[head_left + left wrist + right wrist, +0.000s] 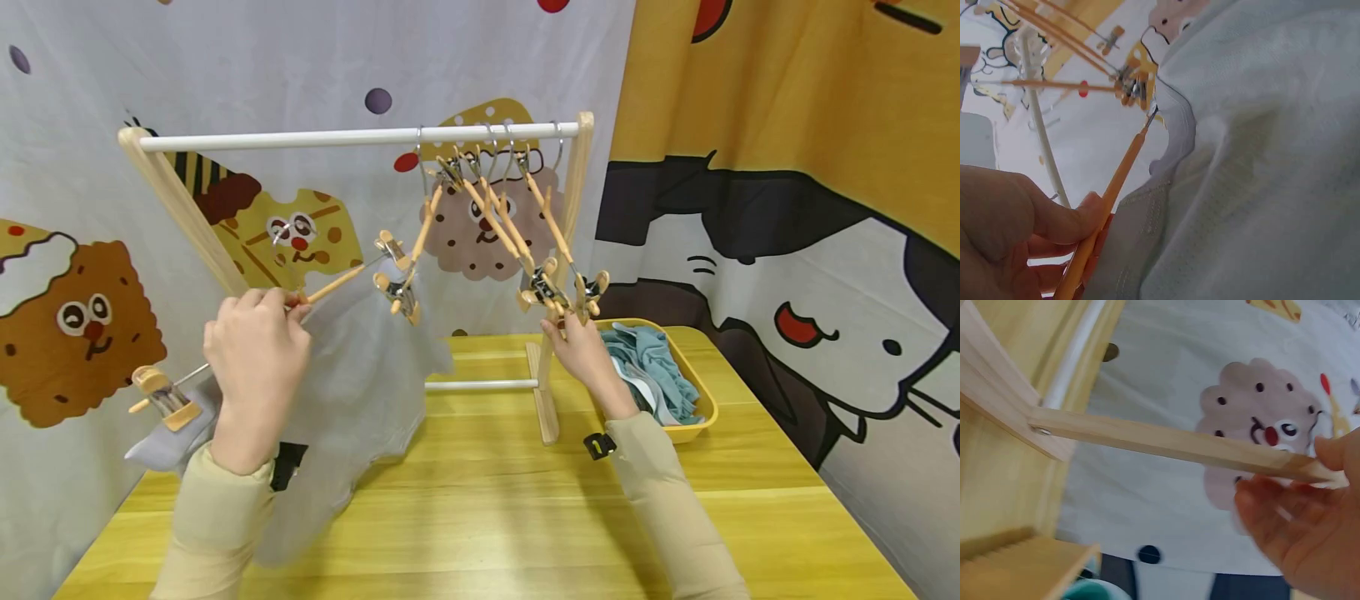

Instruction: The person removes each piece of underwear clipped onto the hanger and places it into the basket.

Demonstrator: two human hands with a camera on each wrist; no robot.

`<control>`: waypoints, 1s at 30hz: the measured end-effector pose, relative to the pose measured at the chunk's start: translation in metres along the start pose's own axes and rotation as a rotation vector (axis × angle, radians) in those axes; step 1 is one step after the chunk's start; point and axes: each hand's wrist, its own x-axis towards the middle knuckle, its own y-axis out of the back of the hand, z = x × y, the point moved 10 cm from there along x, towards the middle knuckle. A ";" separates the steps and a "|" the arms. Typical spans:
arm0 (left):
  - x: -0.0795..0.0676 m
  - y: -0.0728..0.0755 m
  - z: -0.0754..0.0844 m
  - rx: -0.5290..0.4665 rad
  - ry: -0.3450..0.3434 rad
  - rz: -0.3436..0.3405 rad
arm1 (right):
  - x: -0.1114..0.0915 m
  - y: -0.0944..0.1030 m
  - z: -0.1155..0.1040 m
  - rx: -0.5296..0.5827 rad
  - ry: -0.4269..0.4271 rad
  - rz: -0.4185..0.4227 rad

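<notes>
My left hand (258, 358) pinches the orange-brown bar of a clip hanger (333, 286), to the left of the other hangers. A light grey garment (352, 375) hangs from it, its hem by the bar in the left wrist view. One clip (165, 398) shows at each end, and the hook points up below the rod. With thumb and fingers on opposite sides, my right hand (588, 358) holds the wooden upright (1179, 440) of a small clothes rack. Several bare clip hangers (491, 217) hang just above this hand and partly hide its fingertips.
The rack's white rod (300, 139) runs across the back, with a lower white bar (480, 385) near the table (525, 517). A yellow basket (708, 412) of teal and grey cloths (652, 367) stands right of the rack. Printed curtains (480, 50) hang behind.
</notes>
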 end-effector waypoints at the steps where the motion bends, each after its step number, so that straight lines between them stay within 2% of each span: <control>1: -0.003 -0.001 0.002 -0.008 -0.016 0.000 | -0.002 0.003 -0.003 -0.034 0.005 0.019; 7: -0.017 -0.008 0.017 -0.090 -0.094 -0.014 | -0.016 0.034 -0.035 -0.252 0.052 0.200; 11: -0.024 -0.014 0.028 -0.138 -0.136 -0.039 | -0.025 0.052 -0.057 -0.278 0.064 0.277; 14: -0.028 -0.018 0.034 -0.169 -0.154 -0.069 | -0.031 0.059 -0.076 -0.244 0.146 0.293; 19: -0.035 -0.025 0.042 -0.229 -0.166 -0.141 | -0.034 0.058 -0.099 -0.023 0.282 0.206; 22: -0.038 -0.028 0.047 -0.268 -0.185 -0.170 | -0.031 0.054 -0.101 0.067 0.275 0.127; 30: -0.046 -0.036 0.056 -0.341 -0.239 -0.247 | -0.022 0.040 -0.096 0.186 0.217 -0.048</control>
